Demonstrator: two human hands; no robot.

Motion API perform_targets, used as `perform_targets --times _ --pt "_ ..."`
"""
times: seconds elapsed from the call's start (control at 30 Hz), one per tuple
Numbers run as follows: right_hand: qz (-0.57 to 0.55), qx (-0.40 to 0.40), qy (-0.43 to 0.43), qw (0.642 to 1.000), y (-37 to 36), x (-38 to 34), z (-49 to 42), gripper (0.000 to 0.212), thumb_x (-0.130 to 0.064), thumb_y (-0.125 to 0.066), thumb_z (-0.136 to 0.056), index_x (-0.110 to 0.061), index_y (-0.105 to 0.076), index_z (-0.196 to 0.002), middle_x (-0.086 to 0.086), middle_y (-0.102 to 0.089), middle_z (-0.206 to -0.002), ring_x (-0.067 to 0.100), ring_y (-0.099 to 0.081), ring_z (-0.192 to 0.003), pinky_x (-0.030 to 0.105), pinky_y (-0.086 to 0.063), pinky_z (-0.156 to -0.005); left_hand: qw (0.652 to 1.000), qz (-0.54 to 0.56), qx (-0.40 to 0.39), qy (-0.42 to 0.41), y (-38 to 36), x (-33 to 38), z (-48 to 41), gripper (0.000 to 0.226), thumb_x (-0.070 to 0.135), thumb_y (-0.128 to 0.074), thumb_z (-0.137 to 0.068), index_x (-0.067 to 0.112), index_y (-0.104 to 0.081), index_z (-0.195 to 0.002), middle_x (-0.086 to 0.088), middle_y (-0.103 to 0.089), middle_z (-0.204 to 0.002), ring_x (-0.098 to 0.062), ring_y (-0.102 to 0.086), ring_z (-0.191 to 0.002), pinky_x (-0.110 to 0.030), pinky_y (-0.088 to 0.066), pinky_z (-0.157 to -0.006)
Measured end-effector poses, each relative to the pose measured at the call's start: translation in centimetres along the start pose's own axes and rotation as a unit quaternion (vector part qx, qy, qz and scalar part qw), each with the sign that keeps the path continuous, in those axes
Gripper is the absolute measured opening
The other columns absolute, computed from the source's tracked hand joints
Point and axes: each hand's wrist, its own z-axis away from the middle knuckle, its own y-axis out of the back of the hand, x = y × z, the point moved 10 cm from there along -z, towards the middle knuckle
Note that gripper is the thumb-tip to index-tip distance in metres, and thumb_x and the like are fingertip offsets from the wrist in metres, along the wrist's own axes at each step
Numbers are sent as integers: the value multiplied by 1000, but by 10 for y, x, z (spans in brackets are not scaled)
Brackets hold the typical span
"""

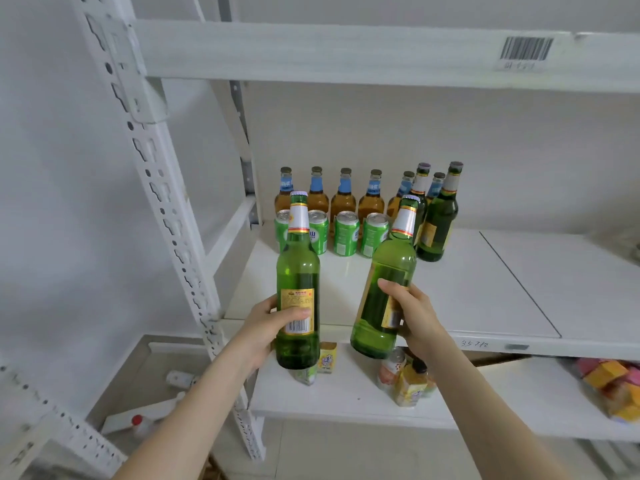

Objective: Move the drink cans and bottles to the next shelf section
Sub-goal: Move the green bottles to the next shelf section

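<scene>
My left hand (266, 327) grips an upright green glass bottle (298, 271) by its lower body, in front of the shelf edge. My right hand (414, 315) holds a second green bottle (386, 275), tilted to the right. Both bottles hang in the air over the front of the white middle shelf (467, 292). At the back left of that shelf stand several amber bottles with blue labels (343, 199), a row of green cans (345, 233) in front of them, and two more green bottles (438, 216) to their right.
A white perforated upright (166, 209) slants down on the left. The beam above carries a barcode label (525, 49). On the lower shelf (346, 396) stand small drink packs and bottles (403, 375), with colourful packets (613, 386) at the right.
</scene>
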Motion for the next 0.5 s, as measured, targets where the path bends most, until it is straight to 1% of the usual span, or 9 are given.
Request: perform_targets --times 0.03,0.1,0.2,0.33,0.4,0.43,0.5 --pt "0 3 3 1000 6 -3 4 36 -32 -79 -79 -20 -67 -110 8 -73 -102 27 -71 -93 37 -59 -65 1000 -3 -1 -1 -6 0 3 60 25 -85 -55 19 -68 -113 -8 -76 -104 -25 -72 -98 -36 -55 -78" --pt "0 7 11 1000 19 -10 10 35 -32 -79 -79 -20 -67 -110 7 -74 -101 25 -71 -92 36 -59 -62 1000 -9 -6 -2 -20 1 6 59 25 -86 -56 19 -68 -113 -8 -76 -103 -26 -72 -99 -38 -55 -82" --pt "1 9 18 1000 44 -19 17 33 -30 -78 -80 -21 -67 -109 7 -73 -101 26 -71 -93 38 -59 -66 1000 -23 -10 -1 -49 0 9 61 26 -86 -56 19 -67 -114 -9 -77 -103 -28 -72 -99 -43 -54 -88" --pt "2 6 26 1000 89 -32 24 35 -29 -78 -80 -20 -66 -111 7 -73 -102 26 -70 -94 39 -59 -69 1000 -17 -17 -6 -98 -5 10 72 29 -89 -48 17 -66 -116 -10 -77 -102 -27 -73 -96 -40 -57 -80" --pt "7 4 29 1000 116 -38 28 36 -29 -77 -80 -19 -65 -113 8 -72 -104 27 -70 -96 41 -59 -72 1000 -22 -21 -5 -127 -9 11 72 29 -89 -49 18 -66 -115 -9 -77 -101 -26 -74 -95 -39 -57 -76" --pt "9 4 30 999 130 -41 30 36 -29 -77 -80 -19 -65 -113 9 -72 -105 27 -70 -96 41 -59 -73 999 -27 -22 -5 -141 -13 11 70 28 -92 -50 20 -66 -115 -8 -77 -101 -26 -73 -96 -41 -57 -78" --pt "13 7 34 999 161 -48 34 35 -29 -77 -80 -19 -65 -112 8 -72 -105 26 -70 -96 40 -59 -71 999 -33 -20 -7 -171 -19 12 68 25 -94 -53 19 -66 -115 -8 -77 -103 -29 -71 -102 -48 -55 -90"
